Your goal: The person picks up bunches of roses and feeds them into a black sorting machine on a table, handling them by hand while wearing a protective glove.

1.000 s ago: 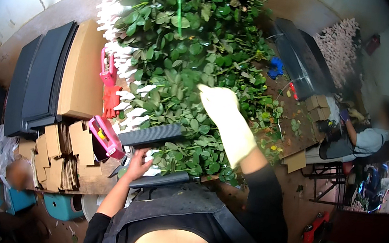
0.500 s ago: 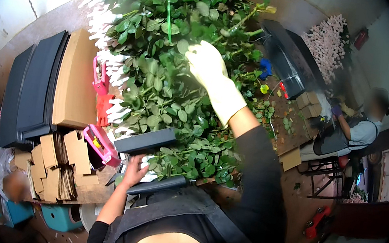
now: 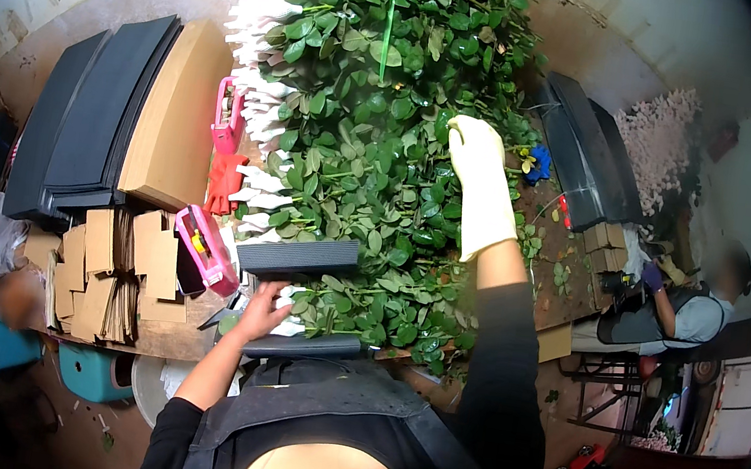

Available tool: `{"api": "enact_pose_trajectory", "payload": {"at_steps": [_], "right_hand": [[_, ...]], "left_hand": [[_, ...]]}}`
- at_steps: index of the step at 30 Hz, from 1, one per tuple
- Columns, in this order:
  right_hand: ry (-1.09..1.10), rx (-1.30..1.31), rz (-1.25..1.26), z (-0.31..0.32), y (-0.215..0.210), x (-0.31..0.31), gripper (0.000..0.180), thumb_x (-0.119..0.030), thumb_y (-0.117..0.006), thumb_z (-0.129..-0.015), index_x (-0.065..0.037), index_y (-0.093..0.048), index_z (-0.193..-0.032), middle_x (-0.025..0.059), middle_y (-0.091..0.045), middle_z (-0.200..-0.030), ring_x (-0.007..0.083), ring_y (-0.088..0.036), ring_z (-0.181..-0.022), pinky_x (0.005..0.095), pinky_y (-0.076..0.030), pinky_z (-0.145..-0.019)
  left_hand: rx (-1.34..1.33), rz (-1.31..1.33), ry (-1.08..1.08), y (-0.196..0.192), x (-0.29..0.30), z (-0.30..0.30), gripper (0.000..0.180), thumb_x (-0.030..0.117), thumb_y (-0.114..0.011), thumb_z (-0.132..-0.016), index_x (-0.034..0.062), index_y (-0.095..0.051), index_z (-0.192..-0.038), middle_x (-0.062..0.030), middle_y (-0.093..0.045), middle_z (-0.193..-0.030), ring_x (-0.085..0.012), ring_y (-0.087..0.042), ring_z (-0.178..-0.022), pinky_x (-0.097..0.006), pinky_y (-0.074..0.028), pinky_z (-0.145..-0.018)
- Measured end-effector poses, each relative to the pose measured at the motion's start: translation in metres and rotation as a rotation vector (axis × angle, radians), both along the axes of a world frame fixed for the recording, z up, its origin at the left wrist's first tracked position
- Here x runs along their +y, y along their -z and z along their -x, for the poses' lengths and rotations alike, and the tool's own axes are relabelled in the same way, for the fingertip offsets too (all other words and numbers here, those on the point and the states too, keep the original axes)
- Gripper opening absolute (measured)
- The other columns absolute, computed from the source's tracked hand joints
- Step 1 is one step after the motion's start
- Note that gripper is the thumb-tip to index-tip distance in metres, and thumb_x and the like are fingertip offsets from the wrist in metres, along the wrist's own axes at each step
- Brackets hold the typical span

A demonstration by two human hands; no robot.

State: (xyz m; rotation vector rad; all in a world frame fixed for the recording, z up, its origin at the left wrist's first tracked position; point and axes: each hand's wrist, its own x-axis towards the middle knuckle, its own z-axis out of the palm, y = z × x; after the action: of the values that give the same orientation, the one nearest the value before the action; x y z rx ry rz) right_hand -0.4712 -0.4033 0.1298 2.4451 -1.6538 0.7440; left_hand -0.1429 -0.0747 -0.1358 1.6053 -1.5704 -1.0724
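Note:
Leafy flower stems [image 3: 375,171] lie piled crosswise in front of me, with white sleeves [image 3: 264,200] over their heads at the left end. My right hand [image 3: 477,153], in a cream rubber glove, is above the stems' right part; its fingers curl downward, and leaves hide whatever they hold. My bare left hand [image 3: 262,315] is at the near left, its fingers extended and partly hidden, touching the white-covered ends of the nearest bunch. A dark ribbed cardboard piece [image 3: 299,257] stands just beyond that hand, and a dark rolled edge [image 3: 305,345] lies on the near side of the bunch.
Tall stacks of dark sheets [image 3: 107,112] and brown cardboard [image 3: 174,117] stand left. Nearer are folded cardboard pieces [image 3: 107,277], pink tape dispensers [image 3: 206,248] and a red glove [image 3: 225,183]. At right are dark boxes [image 3: 586,154], a blue object [image 3: 536,163] and a co-worker [image 3: 698,317].
My right hand has come nearer and is farther right over the leaves. A blurred stem beyond it is gone from there. My left hand stays by the nearest bunch; the view has shifted.

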Motion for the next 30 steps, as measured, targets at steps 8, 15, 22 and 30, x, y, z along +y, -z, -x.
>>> {"api": "enact_pose_trajectory", "payload": {"at_steps": [8, 15, 22, 30], "right_hand": [[-0.039, 0.687, -0.045, -0.020, 0.092, -0.022, 0.021, -0.024, -0.076, -0.077, -0.015, -0.077, -0.096, 0.0068, -0.069, -0.120, 0.0249, -0.059, -0.121, 0.0377, -0.039, -0.107], [-0.116, 0.117, 0.296, -0.035, -0.014, 0.008, 0.017, -0.019, -0.070, -0.081, -0.010, -0.076, -0.093, 0.0098, -0.070, -0.122, 0.0279, -0.061, -0.119, 0.0397, -0.043, -0.107], [-0.419, -0.082, 0.640, -0.034, -0.086, 0.025, 0.036, 0.004, -0.066, -0.072, -0.010, -0.075, -0.104, 0.0189, -0.068, -0.124, 0.0373, -0.063, -0.115, 0.0482, -0.047, -0.106], [0.009, -0.310, -0.491, -0.005, -0.039, 0.104, 0.028, -0.017, -0.069, -0.087, -0.004, -0.074, -0.111, 0.0143, -0.074, -0.103, 0.0258, -0.069, -0.094, 0.0351, -0.053, -0.087]], "left_hand": [[0.005, 0.013, 0.014, 0.004, -0.001, 0.002, 0.056, 0.017, -0.077, -0.086, 0.0066, -0.054, -0.136, -0.0175, -0.057, -0.116, -0.0312, -0.063, -0.105, -0.040, -0.056, -0.085], [-0.008, 0.043, 0.000, 0.000, 0.006, 0.002, 0.057, 0.020, -0.077, -0.087, 0.0079, -0.053, -0.138, -0.0186, -0.057, -0.115, -0.0324, -0.064, -0.103, -0.040, -0.056, -0.085], [-0.030, 0.089, 0.000, -0.005, 0.004, 0.001, 0.055, 0.017, -0.077, -0.088, 0.0047, -0.054, -0.136, -0.0199, -0.056, -0.118, -0.0331, -0.064, -0.104, -0.039, -0.058, -0.086], [-0.030, -0.061, 0.005, 0.008, 0.002, -0.001, 0.055, 0.013, -0.075, -0.088, 0.0067, -0.055, -0.138, -0.0158, -0.055, -0.120, -0.0287, -0.062, -0.105, -0.037, -0.054, -0.090]]}}
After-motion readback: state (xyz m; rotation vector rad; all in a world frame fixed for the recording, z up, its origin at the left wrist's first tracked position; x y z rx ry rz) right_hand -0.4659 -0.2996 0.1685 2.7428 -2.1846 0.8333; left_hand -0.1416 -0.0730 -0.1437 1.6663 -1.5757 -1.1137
